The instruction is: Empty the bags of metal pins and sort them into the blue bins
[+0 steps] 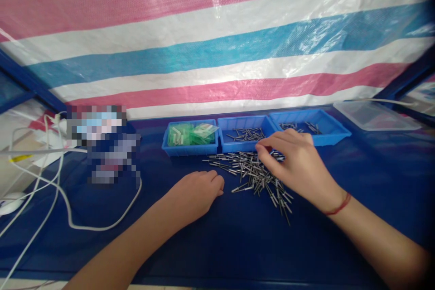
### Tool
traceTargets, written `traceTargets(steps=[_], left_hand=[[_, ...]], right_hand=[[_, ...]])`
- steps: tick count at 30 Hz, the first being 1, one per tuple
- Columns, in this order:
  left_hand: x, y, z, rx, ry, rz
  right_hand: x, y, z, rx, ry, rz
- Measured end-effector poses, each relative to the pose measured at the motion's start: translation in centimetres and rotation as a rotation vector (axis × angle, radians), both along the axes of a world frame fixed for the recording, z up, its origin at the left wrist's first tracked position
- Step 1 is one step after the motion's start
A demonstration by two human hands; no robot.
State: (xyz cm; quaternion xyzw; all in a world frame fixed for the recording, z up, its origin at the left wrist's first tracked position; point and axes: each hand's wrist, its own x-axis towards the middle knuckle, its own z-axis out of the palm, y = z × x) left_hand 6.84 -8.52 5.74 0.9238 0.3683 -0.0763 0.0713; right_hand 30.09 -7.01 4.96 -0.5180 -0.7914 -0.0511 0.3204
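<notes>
A loose pile of thin metal blind rivets (256, 172) lies on the blue tabletop. My right hand (294, 156) is above the pile's right side, beside the front edge of the middle blue bin (238, 146). Its thumb and forefinger come together at the tips; anything between them is too small to make out. My left hand (195, 195) rests palm down left of the pile, apart from it. Those fingers are curled under, hiding whatever they may hold. More rivets lie in the middle bin and the right blue bin (335, 132).
Green plastic packets (180, 135) fill the left blue bin (190, 150). A clear plastic lid (370, 115) lies at the back right. White cables (98, 227) loop across the left side beside blurred items. A striped plastic sheet (210, 22) hangs behind the table.
</notes>
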Motion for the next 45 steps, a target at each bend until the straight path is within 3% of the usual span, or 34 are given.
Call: traceTargets(steps=[6, 16, 25, 28, 34, 39, 45], left_hand=[[0.4, 0.0, -1.0, 0.043, -0.019, 0.029], [0.1, 0.6, -2.0, -0.016, -0.301, 0.012], [0.4, 0.8, -0.9, -0.286, -0.682, 0.198], [0.7, 0.6, -1.3, -0.408, -0.863, 0.269], [1.5, 0.1, -2.3, -0.701, -1.161, 0.281], [1.6, 0.2, -2.0, -0.703, -1.211, 0.343], [1.5, 0.4, -1.4, -0.595, -0.987, 0.346]], right_hand=[[-2.4, -1.1, -1.1, -0.132, -0.045, 0.292], [-3.3, -1.7, -1.9, -0.204, -0.061, 0.403], [-3.7, -1.6, -1.8, -0.215, 0.324, 0.451], [-3.7, -1.6, -1.6, -0.260, 0.454, 0.473], [-3.5, -1.5, -1.5, -0.370, 0.593, 0.534], [-3.5, -1.6, -1.4, -0.359, 0.652, 0.521], [-3.3, -1.7, -1.1, -0.285, 0.644, 0.411]])
